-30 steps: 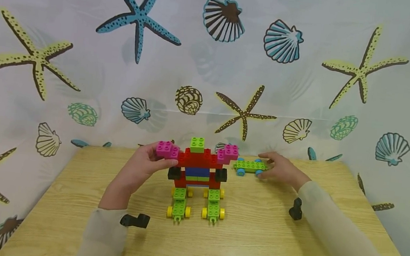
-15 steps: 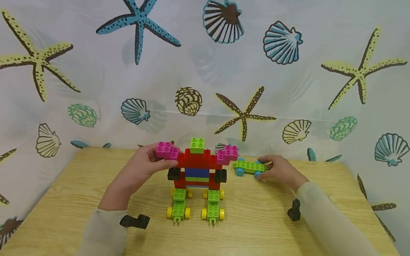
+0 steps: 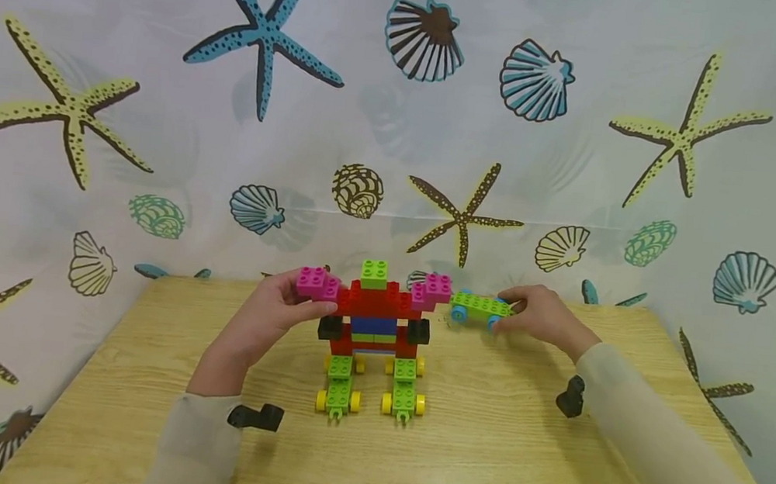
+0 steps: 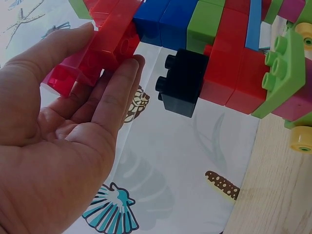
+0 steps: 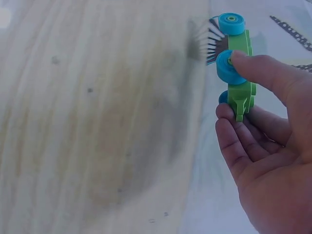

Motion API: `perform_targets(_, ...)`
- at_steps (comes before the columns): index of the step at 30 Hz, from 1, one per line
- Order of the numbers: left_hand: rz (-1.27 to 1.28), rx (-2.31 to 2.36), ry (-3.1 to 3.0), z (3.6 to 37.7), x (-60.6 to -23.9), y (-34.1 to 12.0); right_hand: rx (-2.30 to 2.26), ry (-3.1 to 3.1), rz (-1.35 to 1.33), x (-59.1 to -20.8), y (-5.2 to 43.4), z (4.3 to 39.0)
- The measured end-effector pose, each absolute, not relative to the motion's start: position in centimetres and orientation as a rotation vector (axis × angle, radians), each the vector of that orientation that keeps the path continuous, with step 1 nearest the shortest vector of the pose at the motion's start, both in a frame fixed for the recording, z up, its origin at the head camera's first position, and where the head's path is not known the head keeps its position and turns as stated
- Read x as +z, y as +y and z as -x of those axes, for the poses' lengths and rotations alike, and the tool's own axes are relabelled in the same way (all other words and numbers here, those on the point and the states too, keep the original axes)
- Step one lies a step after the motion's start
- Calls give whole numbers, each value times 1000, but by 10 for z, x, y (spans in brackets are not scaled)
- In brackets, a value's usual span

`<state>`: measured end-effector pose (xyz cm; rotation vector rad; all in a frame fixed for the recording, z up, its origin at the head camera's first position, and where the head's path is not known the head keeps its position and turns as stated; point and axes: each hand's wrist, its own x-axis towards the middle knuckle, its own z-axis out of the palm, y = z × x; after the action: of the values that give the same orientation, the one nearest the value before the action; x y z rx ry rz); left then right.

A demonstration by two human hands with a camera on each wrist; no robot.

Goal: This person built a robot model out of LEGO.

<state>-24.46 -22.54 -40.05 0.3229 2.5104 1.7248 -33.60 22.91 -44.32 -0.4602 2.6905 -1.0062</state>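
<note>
A robot-like figure of toy building bricks (image 3: 377, 299) stands upright on the table, with a lime brick on top, pink bricks at both shoulders and yellow-wheeled feet. My left hand (image 3: 269, 310) grips its left shoulder, thumb and fingers round the pink and red bricks (image 4: 114, 41). Black bricks (image 4: 183, 83) jut out beside those fingers in the left wrist view. To the figure's right, my right hand (image 3: 542, 317) pinches a lime wheeled brick base (image 3: 482, 305) by its right end. In the right wrist view, my thumb presses a blue wheel (image 5: 229, 67) of that base, off the tabletop.
The wooden table (image 3: 495, 439) ends at a curtain (image 3: 399, 126) printed with starfish and shells, close behind the bricks. Black wrist-camera mounts (image 3: 257, 417) stick out from both sleeves.
My right hand has taken hold of the lime wheeled base, which has risen slightly, tilted and shifted a little to the right. My left hand and the figure have stayed put.
</note>
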Motion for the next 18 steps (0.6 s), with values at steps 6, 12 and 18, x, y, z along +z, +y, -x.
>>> perform_targets(6, -319, 1735, 2500, 244, -401, -226, -944, 2744, 478, -411, 225, 329)
perform_targets(12, -325, 1764, 2483, 242, -400, -225, -919, 2792, 499, -380, 218, 320)
perform_targets(18, -327, 1771, 2477, 243, -401, -225, -955, 2807, 536, -350, 206, 312)
